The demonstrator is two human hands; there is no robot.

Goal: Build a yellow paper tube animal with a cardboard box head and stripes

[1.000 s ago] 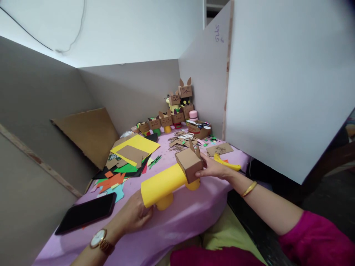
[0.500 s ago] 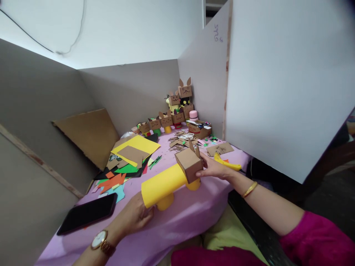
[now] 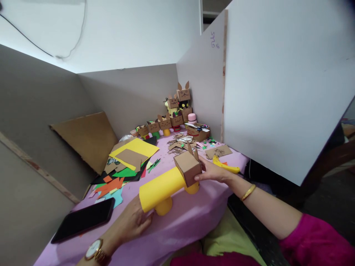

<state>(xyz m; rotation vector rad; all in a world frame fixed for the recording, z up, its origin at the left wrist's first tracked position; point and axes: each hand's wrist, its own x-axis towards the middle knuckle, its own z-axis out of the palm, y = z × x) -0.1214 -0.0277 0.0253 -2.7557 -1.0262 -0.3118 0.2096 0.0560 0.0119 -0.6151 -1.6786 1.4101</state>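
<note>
A yellow paper tube [image 3: 162, 186] lies lengthwise near the front edge of the pink-covered worktop [image 3: 191, 214], at 6 o'clock in the view, with stubby yellow legs [image 3: 163, 206] beneath it. A brown cardboard box [image 3: 188, 167] with pointed ears is at its right end. The hands are apart, one at each end: the right hand [image 3: 212, 170] is clamped on the box, while the left hand [image 3: 134, 220] touches the tube's left end, its fingers bent and partly hidden — how firmly they grip cannot be told. Clockwise from the tube: a black phone [image 3: 83, 220] at 8 o'clock; stacked coloured paper [image 3: 148, 147] at 10; a row of eared cardboard figures [image 3: 165, 123] at 12; brown scraps [image 3: 176, 148] with white scissors [image 3: 185, 139] at 1; and a banana [image 3: 226, 167] at 2.
</note>
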